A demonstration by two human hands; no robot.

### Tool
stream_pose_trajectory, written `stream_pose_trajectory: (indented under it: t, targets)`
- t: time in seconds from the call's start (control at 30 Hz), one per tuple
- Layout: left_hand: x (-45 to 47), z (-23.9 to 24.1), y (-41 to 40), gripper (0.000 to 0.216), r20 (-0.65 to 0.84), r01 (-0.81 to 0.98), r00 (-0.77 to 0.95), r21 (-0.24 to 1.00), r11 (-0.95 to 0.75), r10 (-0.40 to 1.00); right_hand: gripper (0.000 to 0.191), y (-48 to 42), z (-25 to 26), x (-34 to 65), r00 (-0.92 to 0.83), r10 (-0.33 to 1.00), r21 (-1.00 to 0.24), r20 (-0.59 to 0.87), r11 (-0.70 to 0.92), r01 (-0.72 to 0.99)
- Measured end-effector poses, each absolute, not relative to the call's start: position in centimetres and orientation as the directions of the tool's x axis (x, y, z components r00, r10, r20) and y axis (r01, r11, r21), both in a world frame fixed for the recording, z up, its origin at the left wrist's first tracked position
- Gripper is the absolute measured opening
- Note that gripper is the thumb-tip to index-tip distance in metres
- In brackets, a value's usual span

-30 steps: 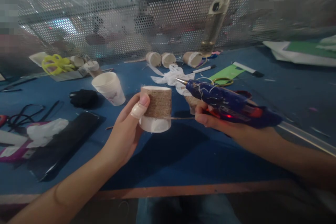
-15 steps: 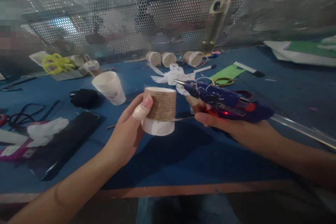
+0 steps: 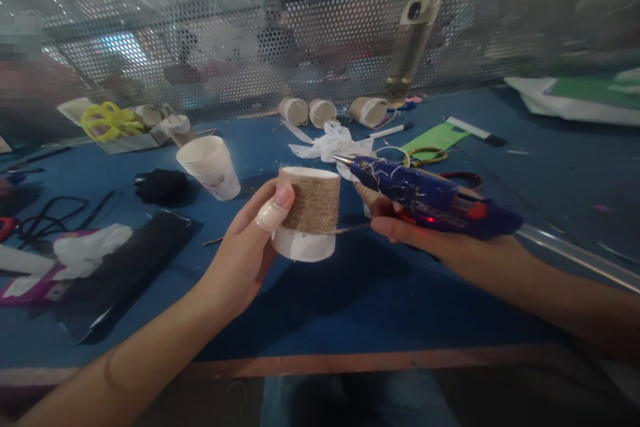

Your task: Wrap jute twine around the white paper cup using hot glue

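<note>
My left hand [image 3: 245,250] grips a white paper cup [image 3: 309,213] held upside down above the blue table [image 3: 350,293]; brown twine is wound round most of the cup, and my bandaged thumb presses on the twine. A loose strand of twine [image 3: 350,229] runs from the cup to my right hand [image 3: 425,237]. That hand is closed round a blue glue gun [image 3: 425,193], whose metal nozzle points left, close to the cup's upper right edge. A small red light glows on the gun's underside.
A plain white cup [image 3: 210,167] lies tilted at left, near a black pouch [image 3: 160,185] and a dark flat case [image 3: 125,267]. Yellow scissors [image 3: 107,121], three twine-wrapped cups [image 3: 320,112], crumpled white fabric [image 3: 335,143], green paper [image 3: 435,139] and a marker [image 3: 475,131] sit further back. Perforated metal screen behind.
The cup has shifted slightly right and down in my left hand, and the glue gun has lowered a little, its nozzle now nearer the cup.
</note>
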State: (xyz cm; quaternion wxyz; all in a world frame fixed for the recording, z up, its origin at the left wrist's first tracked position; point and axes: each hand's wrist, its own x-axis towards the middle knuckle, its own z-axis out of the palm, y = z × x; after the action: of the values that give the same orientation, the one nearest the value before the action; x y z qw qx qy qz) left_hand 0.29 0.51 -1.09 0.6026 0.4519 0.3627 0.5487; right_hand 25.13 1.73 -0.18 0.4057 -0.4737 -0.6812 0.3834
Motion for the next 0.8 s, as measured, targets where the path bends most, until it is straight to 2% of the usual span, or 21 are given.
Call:
stream_pose_trajectory:
  t: [0.27,0.53,0.8]
  targets:
    - [0.4,-0.9,0.3,0.033,0.046,-0.327,0.14,0.945,0.002,0.989,0.026,2.1,-0.6,25.3,-0.229,0.953,-0.886,0.199,0.275,0.374]
    - [0.3,-0.9,0.3,0.034,0.061,-0.328,0.182,0.945,0.002,0.981,0.022,2.5,-1.1,25.2,-0.219,0.939,-0.885,0.265,0.327,0.331]
    - [0.1,-1.1,0.2,0.037,0.067,-0.302,0.197,0.953,-0.004,0.978,0.018,2.1,-1.4,25.4,-0.271,0.873,-0.756,0.405,0.486,0.438]
